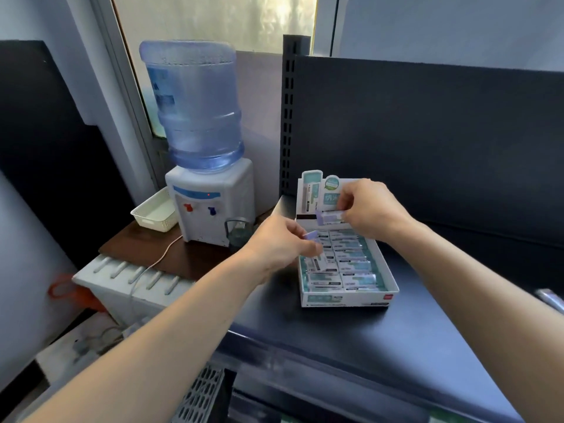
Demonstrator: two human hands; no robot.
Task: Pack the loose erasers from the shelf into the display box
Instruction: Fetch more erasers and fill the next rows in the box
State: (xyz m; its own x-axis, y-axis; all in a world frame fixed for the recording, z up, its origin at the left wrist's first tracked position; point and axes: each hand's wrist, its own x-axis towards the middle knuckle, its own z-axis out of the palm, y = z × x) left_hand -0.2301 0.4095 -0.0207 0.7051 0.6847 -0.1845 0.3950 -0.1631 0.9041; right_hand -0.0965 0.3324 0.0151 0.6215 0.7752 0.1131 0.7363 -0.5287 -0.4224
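Observation:
A white and teal display box [348,297] stands on the dark shelf [412,325], with an upright printed back card. Several wrapped erasers [351,264] lie in rows inside it. My left hand [280,242] is over the box's left side and pinches a lilac-tipped eraser [312,235]; another eraser [319,264] sticks out below its fingers. My right hand [369,209] hovers over the box's back end and pinches a second eraser [331,216] by its long edges.
A water dispenser [210,206] with a blue bottle stands on a brown table left of the shelf, beside a white basket [155,213] and a dark cup [239,232]. A slotted shelf upright [288,117] and dark back panel rise behind the box.

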